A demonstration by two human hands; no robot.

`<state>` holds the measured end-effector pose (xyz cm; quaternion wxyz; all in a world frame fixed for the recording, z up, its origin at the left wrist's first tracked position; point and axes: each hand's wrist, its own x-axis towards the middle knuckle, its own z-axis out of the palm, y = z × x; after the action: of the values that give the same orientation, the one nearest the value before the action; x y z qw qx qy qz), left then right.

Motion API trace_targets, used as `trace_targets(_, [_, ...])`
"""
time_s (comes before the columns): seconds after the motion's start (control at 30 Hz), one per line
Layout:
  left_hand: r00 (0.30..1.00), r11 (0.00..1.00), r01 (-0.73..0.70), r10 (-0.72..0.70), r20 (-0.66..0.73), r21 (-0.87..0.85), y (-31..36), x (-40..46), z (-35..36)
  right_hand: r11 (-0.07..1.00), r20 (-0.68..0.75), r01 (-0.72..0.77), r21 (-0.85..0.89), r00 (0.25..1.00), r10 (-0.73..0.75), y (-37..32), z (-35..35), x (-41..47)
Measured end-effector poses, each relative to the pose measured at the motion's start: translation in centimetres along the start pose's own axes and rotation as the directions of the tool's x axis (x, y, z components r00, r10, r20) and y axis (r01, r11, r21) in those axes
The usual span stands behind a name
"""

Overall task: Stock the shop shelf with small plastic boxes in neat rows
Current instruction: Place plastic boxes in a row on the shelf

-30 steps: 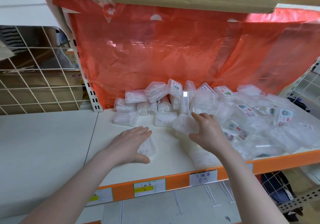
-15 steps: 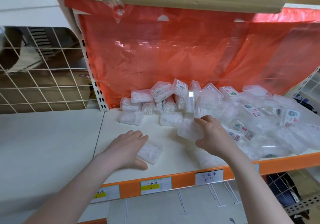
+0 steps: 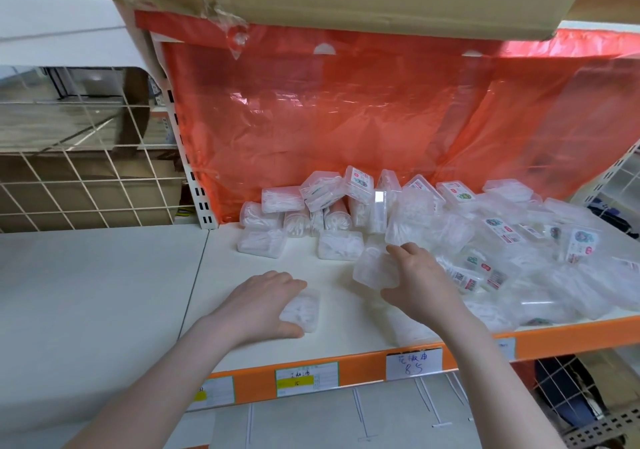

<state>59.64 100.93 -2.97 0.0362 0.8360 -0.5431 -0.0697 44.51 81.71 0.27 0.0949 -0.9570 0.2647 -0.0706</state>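
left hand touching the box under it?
Touching. Head view: left hand lies over the small plastic box, with the thumb against its near edge, on the shelf.

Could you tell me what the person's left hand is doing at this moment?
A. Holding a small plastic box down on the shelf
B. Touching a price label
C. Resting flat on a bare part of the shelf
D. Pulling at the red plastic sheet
A: the left hand is curled over a small plastic box lying on the white shelf.
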Motion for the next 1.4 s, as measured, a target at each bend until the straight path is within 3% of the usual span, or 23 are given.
trace_targets(0.37, [0.963, 0.972, 0.229, -0.234, -0.13, -0.049, -0.2, -3.0, 0.9, 0.986, -0.115, 0.164, 0.012, 0.98, -0.162, -0.5, 1.2, -1.7])
trace_targets(0.63, [0.9, 0.92, 0.39, -0.391, -0.191, -0.04, -2.7, -9.1, -0.6, 0.942, -0.046, 0.329, 0.065, 0.944, -0.326, -6.6, 2.4, -2.6])
trace_targets(0.97, [0.805, 0.852, 0.506, -0.521, -0.284, -0.13, -8.8, -22.3, -2.6, 0.885, -0.04, 0.46, 0.074, 0.888, -0.458, -20.8, 3.9, -5.3])
trace_targets(1.4, [0.679, 0.725, 0.68, -0.679, -0.281, -0.108, -20.3, -44.0, -3.2, 0.816, -0.054, 0.551, 0.174, 0.833, -0.55, -44.4, 8.9, -12.5])
